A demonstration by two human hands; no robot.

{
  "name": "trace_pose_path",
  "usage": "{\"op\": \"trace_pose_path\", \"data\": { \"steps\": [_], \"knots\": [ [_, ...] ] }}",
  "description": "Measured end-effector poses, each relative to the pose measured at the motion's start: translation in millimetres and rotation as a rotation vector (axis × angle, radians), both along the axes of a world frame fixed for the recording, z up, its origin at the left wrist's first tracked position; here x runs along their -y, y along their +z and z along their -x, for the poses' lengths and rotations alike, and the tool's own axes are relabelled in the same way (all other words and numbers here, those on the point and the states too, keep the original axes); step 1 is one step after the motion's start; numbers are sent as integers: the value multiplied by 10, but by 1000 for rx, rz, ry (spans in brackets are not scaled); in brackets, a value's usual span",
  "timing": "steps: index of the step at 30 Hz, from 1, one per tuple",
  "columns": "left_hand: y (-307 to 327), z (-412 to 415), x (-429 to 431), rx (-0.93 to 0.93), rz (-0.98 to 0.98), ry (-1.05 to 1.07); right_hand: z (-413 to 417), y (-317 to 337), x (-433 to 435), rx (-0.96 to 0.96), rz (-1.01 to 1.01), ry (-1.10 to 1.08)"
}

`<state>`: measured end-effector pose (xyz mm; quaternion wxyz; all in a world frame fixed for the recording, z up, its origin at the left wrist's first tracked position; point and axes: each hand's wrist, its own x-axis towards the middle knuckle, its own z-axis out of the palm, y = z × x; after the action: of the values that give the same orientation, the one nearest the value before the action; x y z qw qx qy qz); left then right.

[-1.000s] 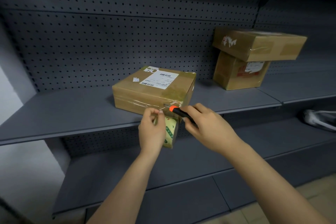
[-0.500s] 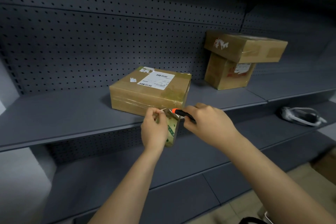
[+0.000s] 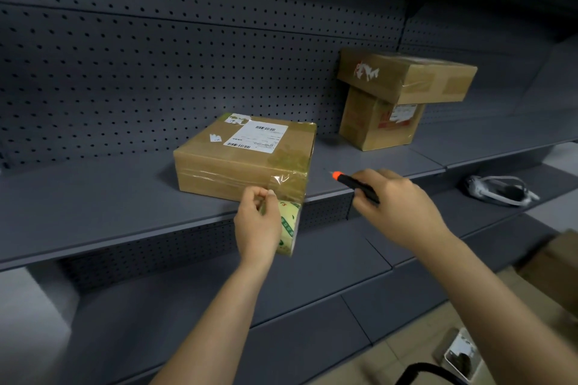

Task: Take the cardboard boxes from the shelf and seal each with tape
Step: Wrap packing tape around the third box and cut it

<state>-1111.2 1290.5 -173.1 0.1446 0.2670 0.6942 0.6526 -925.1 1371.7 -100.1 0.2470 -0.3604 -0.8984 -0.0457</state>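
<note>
Left hand (image 3: pixel 258 223) pinches clear tape (image 3: pixel 278 180) by its pale yellow roll (image 3: pixel 289 225) at the front corner of the flat brown cardboard box (image 3: pixel 231 172) on the grey metal shelf (image 3: pixel 93 197), right hand (image 3: pixel 398 205) grips a black orange-tipped cutter (image 3: pixel 355 186) nearby; sealing looks nearly done, needing the end pressed flat.

The flat brown box (image 3: pixel 219 166) lies at the shelf (image 3: pixel 93 197) edge, clear tape (image 3: pixel 231 179) on its front; the tape roll (image 3: pixel 289 225) is below its corner.

Grey pegboard wall (image 3: pixel 156 72) ran along the back. Some white strappy gadget (image 3: pixel 497 191) sat off right, and a little white tub (image 3: pixel 461 356) was on the floor (image 3: pixel 403 350).
</note>
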Motion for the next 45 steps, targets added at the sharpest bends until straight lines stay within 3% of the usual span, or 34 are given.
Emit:
{"op": "trace_pose_path", "data": {
  "steps": [6,14,21,25,33,39,42,45],
  "knots": [
    [2,-49,-62,12,-20,-11,309,-277,-484,-13,-3,-146],
    [6,-119,-176,47,-17,6,813,-382,-1179,27,202,-306],
    [8,-120,-216,66,-44,37,1096,-560,-1547,95,236,-272],
    [-12,-136,-238,86,-57,46,1029,-600,-1540,37,209,-208],
    [-29,-158,-220,86,-59,50,688,-360,-1050,-474,96,139],
    [-26,-174,-215,96,-87,38,739,-277,-676,-407,42,458],
    [-28,-168,-204,76,-87,40,872,-340,-624,-344,60,537],
    [-25,-145,-181,44,-83,39,938,-388,-653,-397,130,578]
  ]
}}
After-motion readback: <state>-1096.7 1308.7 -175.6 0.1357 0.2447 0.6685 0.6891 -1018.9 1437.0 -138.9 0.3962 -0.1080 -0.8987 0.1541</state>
